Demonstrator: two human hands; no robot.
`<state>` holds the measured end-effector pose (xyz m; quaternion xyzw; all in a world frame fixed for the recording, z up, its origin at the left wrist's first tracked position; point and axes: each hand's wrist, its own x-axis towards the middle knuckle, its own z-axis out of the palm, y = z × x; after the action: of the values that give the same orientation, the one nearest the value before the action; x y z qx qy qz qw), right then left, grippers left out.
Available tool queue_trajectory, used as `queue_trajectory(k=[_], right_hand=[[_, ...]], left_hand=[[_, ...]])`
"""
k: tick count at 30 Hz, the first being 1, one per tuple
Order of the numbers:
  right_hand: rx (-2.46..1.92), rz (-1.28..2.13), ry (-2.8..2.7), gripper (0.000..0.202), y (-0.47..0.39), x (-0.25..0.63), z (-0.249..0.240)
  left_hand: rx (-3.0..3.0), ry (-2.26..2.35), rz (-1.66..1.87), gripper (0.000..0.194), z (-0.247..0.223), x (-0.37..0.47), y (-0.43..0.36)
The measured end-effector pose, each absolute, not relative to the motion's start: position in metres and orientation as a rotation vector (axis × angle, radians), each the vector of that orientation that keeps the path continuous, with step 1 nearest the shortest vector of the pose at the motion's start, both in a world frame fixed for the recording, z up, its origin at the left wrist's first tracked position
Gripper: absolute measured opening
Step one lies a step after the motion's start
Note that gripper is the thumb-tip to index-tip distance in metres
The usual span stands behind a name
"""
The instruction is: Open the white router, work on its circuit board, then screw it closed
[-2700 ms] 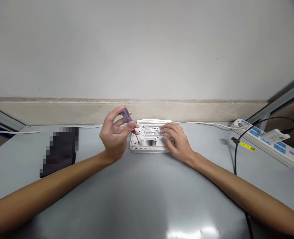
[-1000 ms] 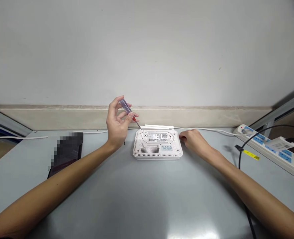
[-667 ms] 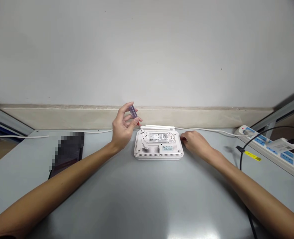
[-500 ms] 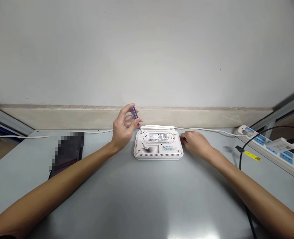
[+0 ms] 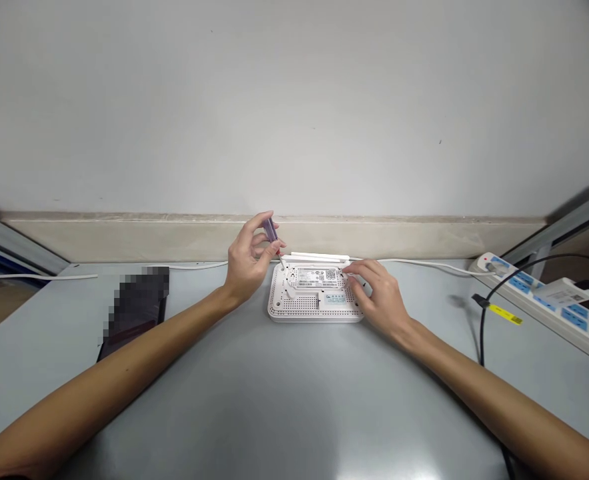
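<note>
My left hand (image 5: 248, 260) is closed around the purple handle of a screwdriver (image 5: 270, 231). The tool is tilted, and its tip meets the upper left corner of a white router (image 5: 304, 304), which lies with its labelled, vented underside up. Along the router's far edge runs a white antenna (image 5: 319, 258). Over the router's right side is my right hand (image 5: 378, 297), thumb and fingers apart, fingertips at the label's right end. I see nothing held in it.
A white power strip (image 5: 544, 303) with blue sockets stands on the right, a white adapter (image 5: 564, 291) and black cable (image 5: 482, 333) beside it. At left lies a dark, partly pixelated flat device (image 5: 137, 320). A white cable (image 5: 414, 262) runs along the wall behind the router.
My right hand has moved from beside the router's right edge to over its right part, and its fingers have spread. My left hand keeps the screwdriver at the same corner.
</note>
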<state>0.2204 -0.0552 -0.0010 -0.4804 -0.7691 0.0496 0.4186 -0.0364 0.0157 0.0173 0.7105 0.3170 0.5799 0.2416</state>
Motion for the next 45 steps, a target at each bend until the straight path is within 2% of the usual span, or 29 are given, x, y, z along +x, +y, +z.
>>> queue_trajectory(k=[10, 17, 45], right_hand=[[-1.03, 0.118, -1.976, 0.026, -0.06, 0.213, -0.023], [-1.0, 0.121, -1.982, 0.026, -0.059, 0.212, -0.028], [-1.056, 0.127, -1.984, 0.025, -0.06, 0.214, -0.027]], left_hand=[[2.371, 0.949, 1.458, 0.043, 0.005, -0.038, 0.016], [2.349, 1.0, 1.588, 0.029, 0.004, -0.038, 0.015], [2.312, 0.944, 1.625, 0.03, 0.0, -0.037, 0.015]])
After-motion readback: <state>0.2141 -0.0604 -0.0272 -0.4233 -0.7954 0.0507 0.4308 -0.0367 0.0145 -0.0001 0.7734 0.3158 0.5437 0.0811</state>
